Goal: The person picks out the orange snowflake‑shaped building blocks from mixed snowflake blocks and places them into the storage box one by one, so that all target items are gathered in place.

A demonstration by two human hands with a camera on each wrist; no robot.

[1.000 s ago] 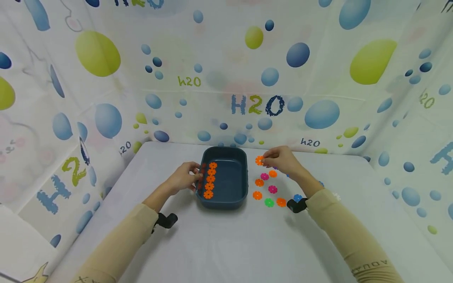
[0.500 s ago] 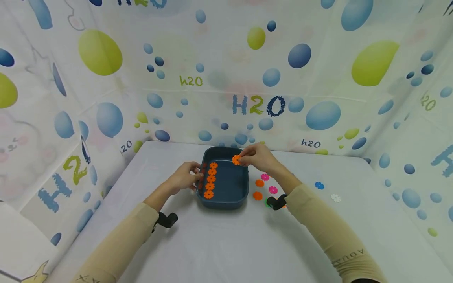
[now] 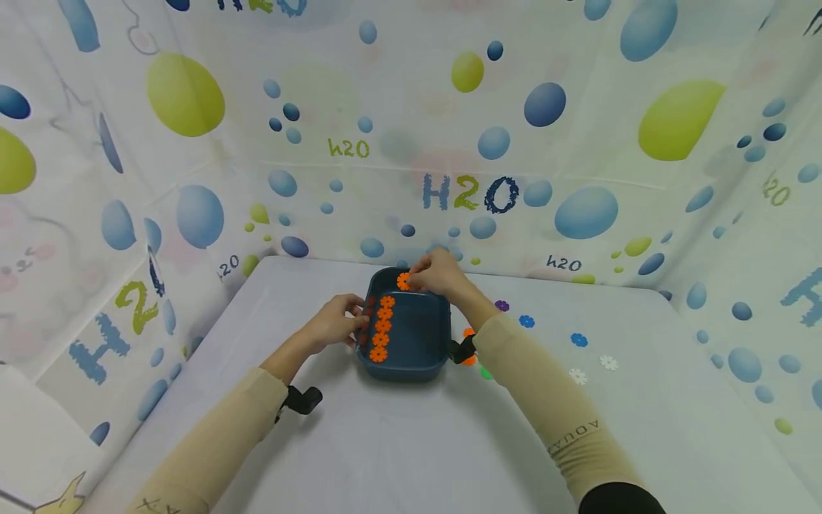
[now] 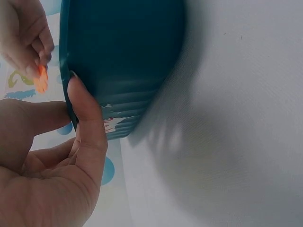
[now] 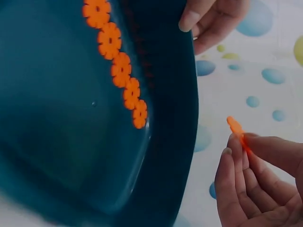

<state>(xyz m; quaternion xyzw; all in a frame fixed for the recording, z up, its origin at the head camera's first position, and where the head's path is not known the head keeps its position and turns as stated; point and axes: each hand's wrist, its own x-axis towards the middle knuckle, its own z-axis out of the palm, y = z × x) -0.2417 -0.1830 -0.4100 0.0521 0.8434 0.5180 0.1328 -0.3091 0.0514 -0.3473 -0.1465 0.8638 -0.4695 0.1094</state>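
Between thumb and index finger of the right hand [image 3: 438, 273]: one orange flower-shaped disc [image 3: 402, 281], clamped near one edge, the rest projecting past the fingertips. Nearly edge-on in the right wrist view; thin. In the head view it overlaps the far end of the blue-green tray [image 3: 404, 373], but both wrist views show it apart from the rim. Remaining right fingers bent, nothing in them.

Left hand [image 3: 335, 320]: thumb and fingers clamped on the tray's left rim, wall sandwiched between them. Just inward of these fingertips, on the tray floor: a row of five orange discs [image 3: 382, 325], neighbours touching or almost so.

To the right of the right fingers, on the tabletop [image 3: 359, 442]: a purple disc [image 3: 501, 305], two blue discs [image 3: 526, 321], two white discs [image 3: 609, 363]. Nearer the sleeve [image 3: 546, 400], a green disc [image 3: 486, 372] and some orange; partly hidden, not counted.

Handling (judged): disc very light, probably stiff plastic with slight flex, not fragile; smooth faces could slip or twist. Lying flat it offers little edge, so oppose fingertips across the notched rim; once lifted, pinch one petal, thumb against index. Tray: seems rigid, could skid; hold by the rim.
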